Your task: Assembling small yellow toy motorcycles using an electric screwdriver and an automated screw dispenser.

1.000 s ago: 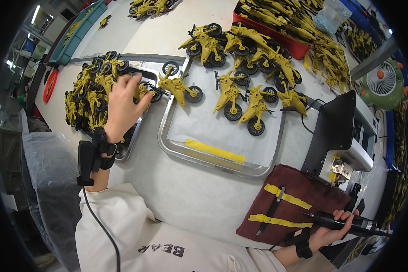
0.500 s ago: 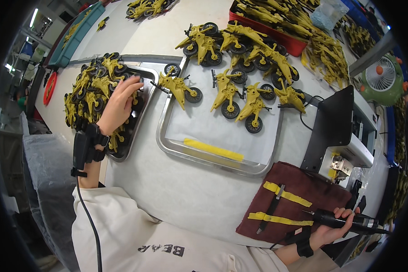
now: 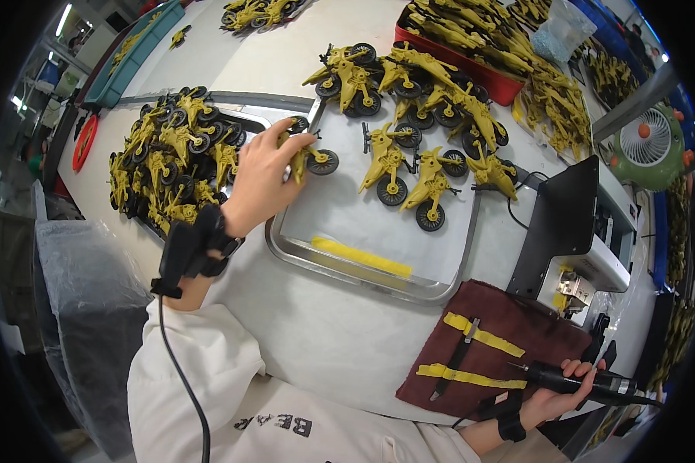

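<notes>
My left hand [image 3: 262, 179] is closed on a yellow toy motorcycle [image 3: 300, 163] with black wheels, at the left edge of a metal tray [image 3: 347, 284]. Its palm and some fingertips are turned away from view. Several more toy motorcycles [image 3: 384, 158] lie in that tray and are piled at its far side. At the lower right, my right hand [image 3: 567, 392] is wrapped round a black electric screwdriver [image 3: 552, 378], its bit pointing left over a maroon cloth [image 3: 490, 339].
Left of my hand, a second metal tray [image 3: 249, 119] is heaped with toy motorcycles [image 3: 162, 170]. A red bin [image 3: 506, 91] of yellow parts stands at the far right. On the right are a black-and-white machine [image 3: 567, 231] and a green fan [image 3: 647, 143]. Yellow tape strips cross the cloth.
My left hand has moved right from above the left heap to the toy motorcycle at the middle tray's edge and closed on it. My right hand keeps hold of the electric screwdriver.
</notes>
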